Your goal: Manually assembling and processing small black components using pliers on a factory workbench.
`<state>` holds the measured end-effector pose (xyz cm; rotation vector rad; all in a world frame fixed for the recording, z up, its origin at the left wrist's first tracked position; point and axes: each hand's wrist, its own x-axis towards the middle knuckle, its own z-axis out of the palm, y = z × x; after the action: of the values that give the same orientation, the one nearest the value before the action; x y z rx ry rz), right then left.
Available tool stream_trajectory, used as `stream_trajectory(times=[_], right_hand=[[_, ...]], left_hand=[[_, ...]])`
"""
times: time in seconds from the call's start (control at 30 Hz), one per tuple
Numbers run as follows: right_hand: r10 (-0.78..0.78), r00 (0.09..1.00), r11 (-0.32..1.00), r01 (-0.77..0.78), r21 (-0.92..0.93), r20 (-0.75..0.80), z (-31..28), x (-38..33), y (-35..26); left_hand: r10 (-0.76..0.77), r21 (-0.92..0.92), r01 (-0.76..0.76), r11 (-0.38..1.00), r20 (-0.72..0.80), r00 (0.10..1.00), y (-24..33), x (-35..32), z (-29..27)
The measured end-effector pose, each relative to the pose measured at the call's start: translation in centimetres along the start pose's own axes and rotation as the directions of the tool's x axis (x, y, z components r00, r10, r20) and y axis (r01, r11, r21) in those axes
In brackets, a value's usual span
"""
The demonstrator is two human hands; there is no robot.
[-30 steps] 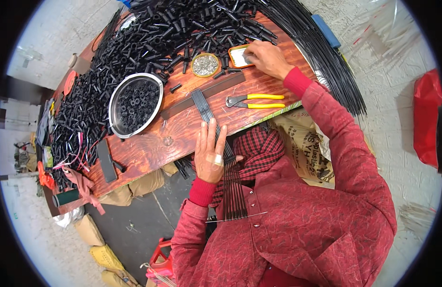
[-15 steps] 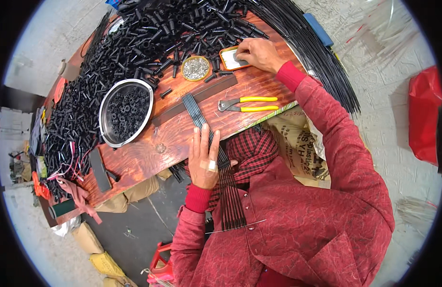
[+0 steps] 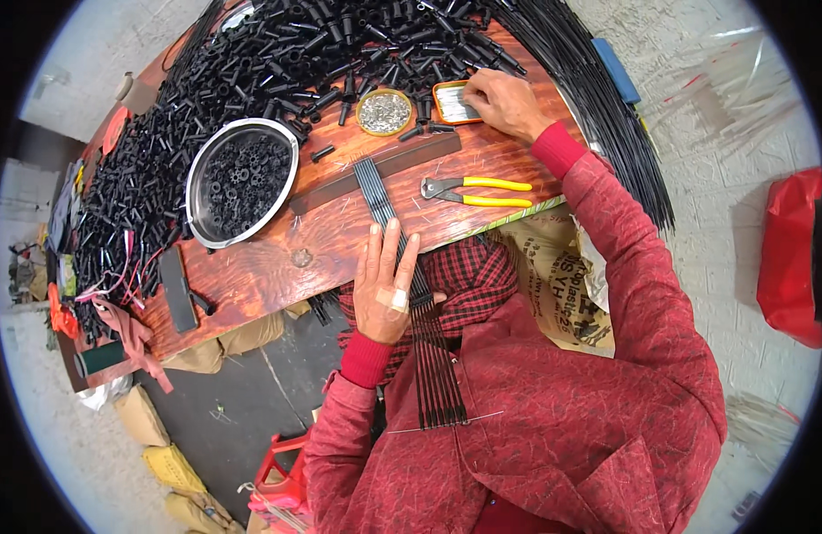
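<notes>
My left hand (image 3: pixel 384 294), with a pale bandage strip on it, lies over a flat bundle of thin black ribs (image 3: pixel 371 191). Its thumb shows on the other side, so the bundle is held between thumb and fingers. The bundle's upper end rests across a dark bar (image 3: pixel 393 167) on the table. Its lower ends fan out over my lap, with a thin wire (image 3: pixel 487 415) running across them. My right hand (image 3: pixel 506 102) reaches into a small orange-rimmed tray (image 3: pixel 454 118) of thin pale pins. Its fingertips are bent together there; what they pinch is hidden.
Yellow-handled pliers (image 3: pixel 482 191) lie near the table's front edge. Left of the bar stands a metal bowl (image 3: pixel 191 209) of black rings. A round dish of small silver parts (image 3: pixel 384 113) sits beside the tray. Black tubular pieces (image 3: pixel 278 71) heap behind, and long black rods (image 3: pixel 598 107) line the right.
The view has shifted slightly, so the tabletop things appear farther right. My right hand stays at the tray, its fingers moved a little within it. My left hand keeps its hold on the ribs.
</notes>
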<state>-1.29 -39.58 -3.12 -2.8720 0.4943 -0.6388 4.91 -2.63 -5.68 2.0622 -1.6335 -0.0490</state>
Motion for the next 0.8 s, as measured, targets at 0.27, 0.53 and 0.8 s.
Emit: stream_trajectory(times=[0.27,0.53,0.8], right_hand=[[0.070,0.994,0.997,-0.066,0.050,-0.086,-0.9,0.3,0.3],[-0.054,0.998,0.989,0.049,0.137,0.034,0.2,1.4,-2.4],[-0.215,0.964,0.909,0.139,0.393,0.155,1.8,3.2,-9.5]], left_hand=[[-0.005,-0.041,0.004,0.999,-0.024,1.000,0.1,0.2,0.0],[-0.022,-0.034,0.022,0.999,-0.013,1.000,0.1,0.1,-0.1],[-0.030,-0.029,0.029,0.999,-0.004,1.000,0.0,0.1,0.0]])
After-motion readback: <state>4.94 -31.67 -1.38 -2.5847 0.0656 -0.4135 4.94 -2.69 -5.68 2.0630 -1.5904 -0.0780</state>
